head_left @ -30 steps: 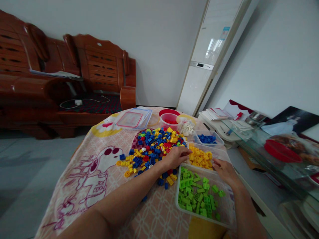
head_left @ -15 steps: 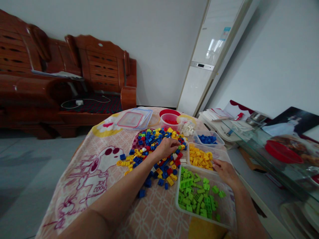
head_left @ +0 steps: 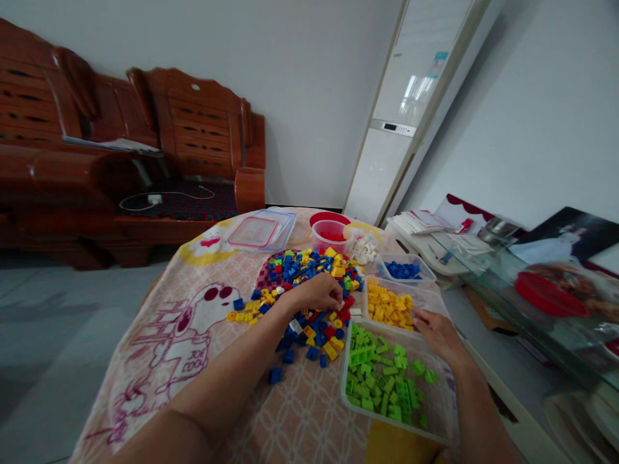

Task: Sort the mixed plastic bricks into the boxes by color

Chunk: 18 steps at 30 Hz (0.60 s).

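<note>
My left hand point(head_left: 322, 293) is over the mixed pile of toy building bricks point(head_left: 316, 335), fingers pinched downward near a small white piece; whether that piece is between the fingertips I cannot make out. My right hand point(head_left: 438, 330) reaches over the right side of a clear plastic box point(head_left: 366, 303), its bent fingertips by the yellow bricks point(head_left: 389, 306) inside. What those fingers hold, if anything, is hidden. Closer to me stands a larger clear box point(head_left: 344, 380) with green bricks point(head_left: 382, 380). Behind the yellow ones, a smaller box point(head_left: 428, 274) contains blue bricks point(head_left: 402, 270).
A round tub point(head_left: 331, 245) of red bricks and a heap of white pieces point(head_left: 363, 250) lie at the back. Flat lids point(head_left: 254, 232) rest at the far left on the patterned cloth point(head_left: 159, 348). A glass-topped cabinet point(head_left: 488, 283) borders the right.
My left hand has moved slightly toward me and to the left, down from the green brick at the pile's far right. The right hand has hardly moved.
</note>
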Tool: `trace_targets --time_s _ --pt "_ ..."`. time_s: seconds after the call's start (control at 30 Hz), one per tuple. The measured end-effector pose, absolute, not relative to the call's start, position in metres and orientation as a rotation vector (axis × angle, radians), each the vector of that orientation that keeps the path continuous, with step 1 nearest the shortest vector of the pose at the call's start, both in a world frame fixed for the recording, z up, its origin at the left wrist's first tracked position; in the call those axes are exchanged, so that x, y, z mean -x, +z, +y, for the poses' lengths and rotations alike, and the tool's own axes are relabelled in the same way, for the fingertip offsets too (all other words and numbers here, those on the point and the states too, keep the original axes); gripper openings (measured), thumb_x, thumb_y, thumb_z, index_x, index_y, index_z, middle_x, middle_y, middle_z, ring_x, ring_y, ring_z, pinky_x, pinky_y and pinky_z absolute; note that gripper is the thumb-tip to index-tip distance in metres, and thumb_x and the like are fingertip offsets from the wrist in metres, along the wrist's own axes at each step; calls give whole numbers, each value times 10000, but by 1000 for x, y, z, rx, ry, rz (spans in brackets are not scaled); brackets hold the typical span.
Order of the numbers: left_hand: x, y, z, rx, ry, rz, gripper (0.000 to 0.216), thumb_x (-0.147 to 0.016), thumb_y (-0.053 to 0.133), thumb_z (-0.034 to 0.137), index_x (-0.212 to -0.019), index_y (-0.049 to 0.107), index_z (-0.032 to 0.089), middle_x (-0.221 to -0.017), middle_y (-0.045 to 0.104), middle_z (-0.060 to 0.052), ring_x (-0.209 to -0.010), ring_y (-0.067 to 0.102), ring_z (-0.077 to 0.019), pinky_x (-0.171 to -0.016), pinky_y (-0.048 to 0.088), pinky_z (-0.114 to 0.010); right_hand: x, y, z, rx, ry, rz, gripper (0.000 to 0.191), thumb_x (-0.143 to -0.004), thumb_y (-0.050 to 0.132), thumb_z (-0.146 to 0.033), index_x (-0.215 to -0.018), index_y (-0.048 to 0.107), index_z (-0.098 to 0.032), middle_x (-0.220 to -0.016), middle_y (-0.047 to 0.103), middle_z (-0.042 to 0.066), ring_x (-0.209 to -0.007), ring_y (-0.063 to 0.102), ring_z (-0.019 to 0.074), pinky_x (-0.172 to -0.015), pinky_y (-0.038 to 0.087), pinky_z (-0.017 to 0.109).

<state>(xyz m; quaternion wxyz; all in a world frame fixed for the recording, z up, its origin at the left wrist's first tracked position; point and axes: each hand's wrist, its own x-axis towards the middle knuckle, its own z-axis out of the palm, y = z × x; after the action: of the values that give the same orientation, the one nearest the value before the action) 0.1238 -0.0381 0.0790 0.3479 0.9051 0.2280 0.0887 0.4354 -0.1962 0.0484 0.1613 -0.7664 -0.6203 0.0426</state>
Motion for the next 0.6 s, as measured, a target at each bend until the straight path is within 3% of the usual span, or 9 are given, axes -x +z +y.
trace_targets --time_s 0.23,0.6 --pt "-129 85 -54 -2651 66 696 156 -594 664 156 -714 754 201 -647 697 -2 -631 599 -145 -493 304 -205 -437 47 -196 2219 153 -1791 476 -830 394 -305 -1155 675 -101 -1142 683 151 -1044 647 262 -930 465 364" --pt "-134 73 -48 -2620 140 643 148 -688 627 172 -770 749 182 -700 720 -14 -662 619 -128 -557 362 -190 -437 47 -196 2215 164 -1785 438 -828 413 -292 -1125 696 -139 -1075 714 124 -990 664 250 -894 477 347"
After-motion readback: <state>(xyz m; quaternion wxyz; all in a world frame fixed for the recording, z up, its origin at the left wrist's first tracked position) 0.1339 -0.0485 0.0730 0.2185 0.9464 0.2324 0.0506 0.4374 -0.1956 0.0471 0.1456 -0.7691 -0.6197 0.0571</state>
